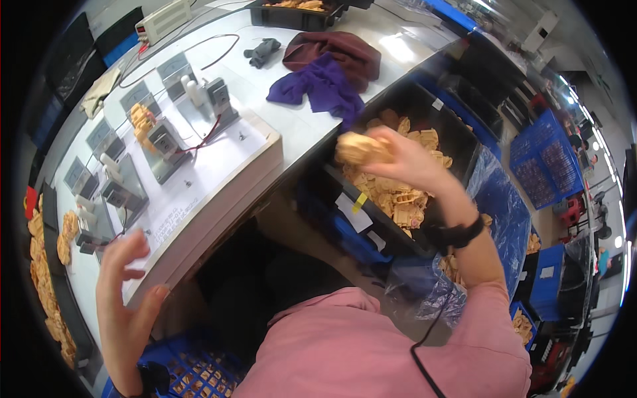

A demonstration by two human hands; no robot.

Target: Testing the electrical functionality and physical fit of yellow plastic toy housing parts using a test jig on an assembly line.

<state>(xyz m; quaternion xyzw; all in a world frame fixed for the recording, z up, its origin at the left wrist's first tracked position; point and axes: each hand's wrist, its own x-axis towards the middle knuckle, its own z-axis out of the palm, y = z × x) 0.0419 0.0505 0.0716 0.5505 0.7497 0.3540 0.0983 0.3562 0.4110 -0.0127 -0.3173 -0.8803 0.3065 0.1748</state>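
My right hand (406,159) grips a tan molded plastic part (358,148), smeared by motion, above a black bin (458,162) heaped with similar tan pieces (406,199). On the left, my left hand (123,302) has its fingers apart and holds nothing. It hovers by the front edge of a thick white board (219,192) that carries several metal test fixtures with meters. One fixture (166,149) on the board has a tan part (141,123) standing at it. Another tan part (67,237) lies at the left, beside the nearest fixture (89,229).
A purple cloth (318,89), a maroon cloth (335,56) and a small grey bundle (262,52) lie on the white table. Behind stands a power supply (162,21) with leads. A black tray (83,312) of tan parts is at left; a blue crate (199,381) sits below.
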